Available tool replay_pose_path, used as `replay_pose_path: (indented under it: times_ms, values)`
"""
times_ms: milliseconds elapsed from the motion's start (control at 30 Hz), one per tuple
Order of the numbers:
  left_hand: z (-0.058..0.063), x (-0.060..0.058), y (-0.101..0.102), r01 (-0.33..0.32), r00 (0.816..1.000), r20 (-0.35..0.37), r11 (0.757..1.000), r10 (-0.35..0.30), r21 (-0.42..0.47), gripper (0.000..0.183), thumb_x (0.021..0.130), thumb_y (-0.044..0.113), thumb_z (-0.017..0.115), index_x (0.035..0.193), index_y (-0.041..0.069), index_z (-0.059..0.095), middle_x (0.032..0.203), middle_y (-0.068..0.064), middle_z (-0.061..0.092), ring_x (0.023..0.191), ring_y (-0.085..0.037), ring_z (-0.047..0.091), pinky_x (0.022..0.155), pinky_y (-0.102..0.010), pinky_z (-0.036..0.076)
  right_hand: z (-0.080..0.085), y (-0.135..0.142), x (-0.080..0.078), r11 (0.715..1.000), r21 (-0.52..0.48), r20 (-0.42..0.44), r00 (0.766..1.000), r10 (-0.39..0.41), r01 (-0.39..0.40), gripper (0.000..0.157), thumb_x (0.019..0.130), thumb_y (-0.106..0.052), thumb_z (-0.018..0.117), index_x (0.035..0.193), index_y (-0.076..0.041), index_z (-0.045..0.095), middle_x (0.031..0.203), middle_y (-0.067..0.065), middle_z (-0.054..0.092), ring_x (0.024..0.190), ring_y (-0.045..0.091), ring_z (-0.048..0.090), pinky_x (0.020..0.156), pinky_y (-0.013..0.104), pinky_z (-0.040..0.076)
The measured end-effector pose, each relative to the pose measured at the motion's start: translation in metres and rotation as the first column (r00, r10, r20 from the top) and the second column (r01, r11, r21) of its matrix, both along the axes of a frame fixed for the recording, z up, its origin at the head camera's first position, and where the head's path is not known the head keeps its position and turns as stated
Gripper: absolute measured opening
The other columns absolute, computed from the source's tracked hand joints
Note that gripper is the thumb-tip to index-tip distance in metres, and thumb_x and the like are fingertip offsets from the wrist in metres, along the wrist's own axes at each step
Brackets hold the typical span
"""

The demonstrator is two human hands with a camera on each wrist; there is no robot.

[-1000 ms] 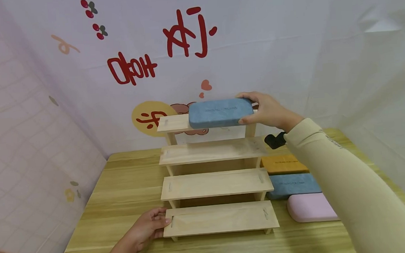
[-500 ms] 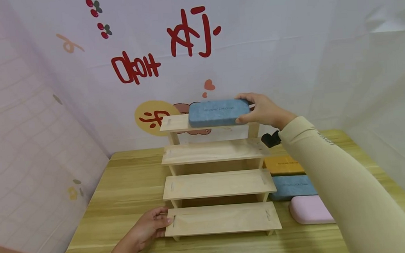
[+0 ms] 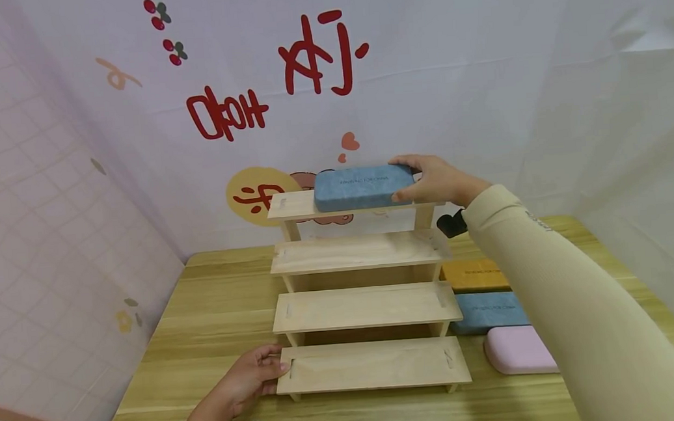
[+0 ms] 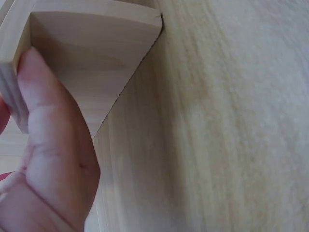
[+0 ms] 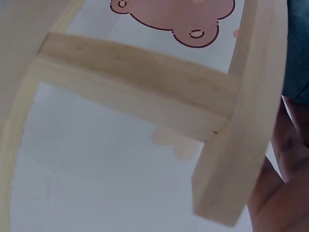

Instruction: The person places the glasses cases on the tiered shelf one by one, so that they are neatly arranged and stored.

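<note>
A blue glasses case (image 3: 363, 188) with small dark lettering lies on the top board of a four-step wooden display rack, right of its left end. My right hand (image 3: 440, 180) grips the case's right end, thumb at the front and fingers behind. The right wrist view catches the case's dark blue edge (image 5: 298, 53) beside the top board. Down at the lowest step (image 3: 374, 364), my left hand (image 3: 246, 383) pinches the board's left end. In the left wrist view its thumb (image 4: 53, 125) presses the board's underside, near the side support (image 4: 91, 53).
Right of the rack, a yellow case (image 3: 475, 274), another blue case (image 3: 491, 310) and a pink case (image 3: 519, 349) lie in a row, partly under my right forearm. The wooden table (image 3: 197, 311) meets a printed white backdrop (image 3: 450, 65) behind the rack.
The blue case has slid slightly left along the top board, with my right hand on it. My left hand keeps its hold on the lowest board. The head view has shifted a little.
</note>
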State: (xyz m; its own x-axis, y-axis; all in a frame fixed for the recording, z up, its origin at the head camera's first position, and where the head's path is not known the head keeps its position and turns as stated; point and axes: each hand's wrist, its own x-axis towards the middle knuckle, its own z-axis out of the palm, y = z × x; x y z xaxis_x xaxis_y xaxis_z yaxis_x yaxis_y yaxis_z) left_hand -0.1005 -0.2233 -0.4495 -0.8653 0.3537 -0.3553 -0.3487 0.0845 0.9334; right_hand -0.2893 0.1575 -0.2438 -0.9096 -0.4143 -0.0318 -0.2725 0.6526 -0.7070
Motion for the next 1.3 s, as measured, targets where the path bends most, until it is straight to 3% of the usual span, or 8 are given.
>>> replay_pose_path:
  times_ms: [833,1067,1300]
  values:
    - [-0.003,0.001,0.000,-0.015,1.000,-0.007,1.000,0.014,-0.012,0.065,0.094,0.006,0.060,0.139,-0.023,0.021,0.102,-0.009,0.063,0.091,-0.021,0.066,0.079,-0.038,0.056,-0.002,0.000,-0.007,0.998,0.060,0.017,1.000,0.009,-0.010,0.078,0.086,-0.031,0.070,0.152,-0.016,0.032,0.151,0.018,0.031,0.132,0.035,0.034,0.105,0.055,0.033]
    - [-0.003,0.001,0.000,-0.018,1.000,-0.006,1.000,0.018,-0.021,0.065,0.094,0.006,0.059,0.139,-0.023,0.021,0.101,-0.009,0.064,0.091,-0.021,0.066,0.079,-0.039,0.056,0.001,0.006,-0.001,1.000,0.022,-0.076,0.997,0.000,0.002,0.079,0.087,-0.034,0.070,0.153,-0.015,0.030,0.154,0.013,0.031,0.139,0.033,0.029,0.109,0.058,0.027]
    - [-0.004,0.000,0.001,-0.017,1.000,-0.002,1.000,0.017,-0.007,0.065,0.094,0.006,0.060,0.139,-0.022,0.022,0.102,-0.008,0.063,0.091,-0.020,0.065,0.079,-0.038,0.056,0.003,0.027,0.013,0.998,-0.066,-0.198,0.980,-0.025,0.012,0.081,0.087,-0.034,0.071,0.153,-0.015,0.028,0.155,0.009,0.030,0.138,0.030,0.030,0.110,0.055,0.026]
